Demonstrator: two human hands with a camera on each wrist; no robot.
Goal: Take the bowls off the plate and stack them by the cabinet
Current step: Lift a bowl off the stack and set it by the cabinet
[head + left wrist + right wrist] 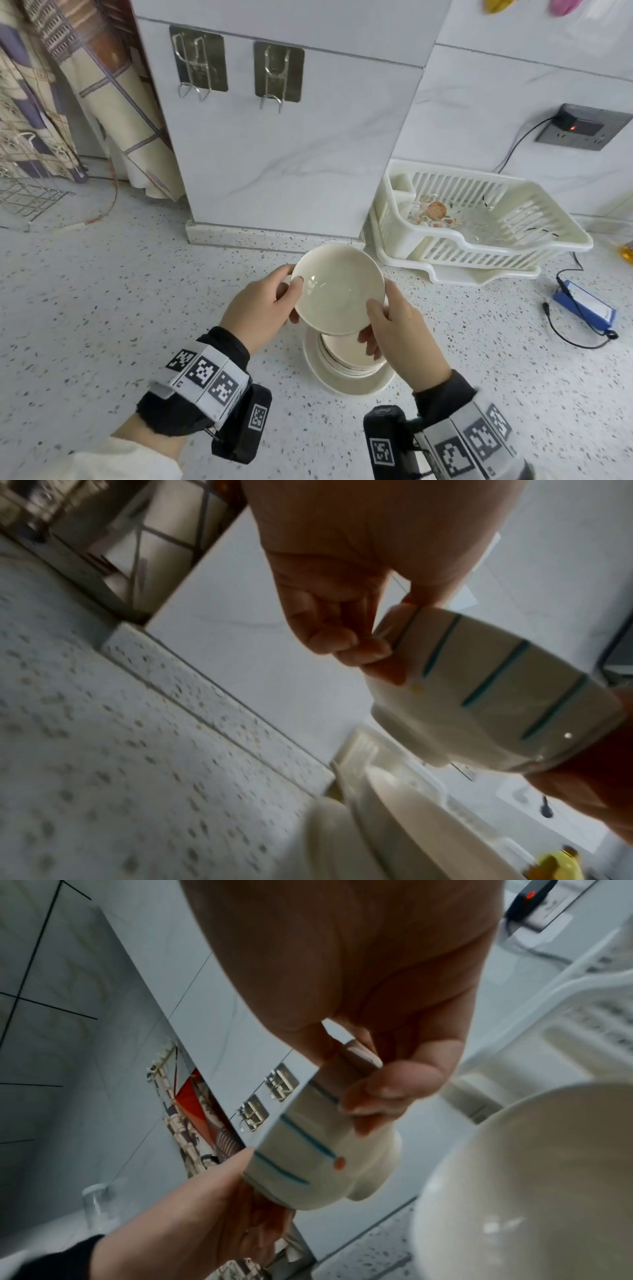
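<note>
A cream bowl (337, 289) with teal stripes on its outside (496, 685) (308, 1153) hangs in the air above the counter. My left hand (270, 305) grips its left rim, thumb inside. My right hand (394, 325) grips the near right rim, thumb on top and fingers beneath. Directly below, a stack of cream bowls (346, 356) sits on a white plate (329, 378). The white marble cabinet (291, 137) stands just behind the lifted bowl.
A white dish rack (479, 219) holding glass dishes stands to the right of the cabinet. A blue box with a black cable (585, 308) lies at the far right. A wire rack (27, 198) and a curtain (68, 85) are at the left. The speckled counter (120, 291) spreads around.
</note>
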